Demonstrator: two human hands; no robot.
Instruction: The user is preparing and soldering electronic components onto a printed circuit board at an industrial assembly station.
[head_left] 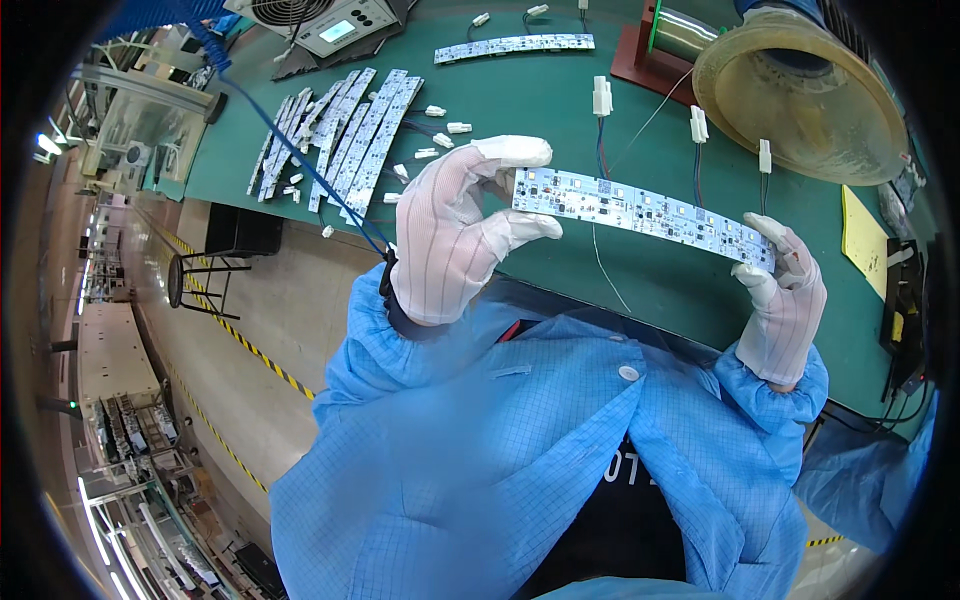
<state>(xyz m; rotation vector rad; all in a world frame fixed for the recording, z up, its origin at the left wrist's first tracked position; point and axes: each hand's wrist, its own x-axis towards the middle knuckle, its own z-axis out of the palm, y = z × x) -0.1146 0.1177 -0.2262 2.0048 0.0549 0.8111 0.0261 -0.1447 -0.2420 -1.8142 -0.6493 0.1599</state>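
Note:
A long, slightly curved white LED circuit board strip (640, 210) is held up over the green bench, spanning between my hands. My left hand (440, 235), in a white striped glove, curls around the strip's left end, with thumb and forefinger spread below and above it; its inner fingertips are partly hidden. At the other end, my right hand (785, 300), gloved too, pinches the strip between thumb and fingers. Three wire leads with white connectors rise from its far edge, the middle connector (698, 125) among them. A thin pale solder wire (608, 268) hangs below the strip.
Several similar strips (375, 140) lie piled at the left, with another strip (515, 46) at the back. A solder spool stand (650, 55) and a wide fume funnel (800, 95) stand at the back right. A blue cord (290, 145) runs to my left wrist. Yellow paper (864, 240) lies right.

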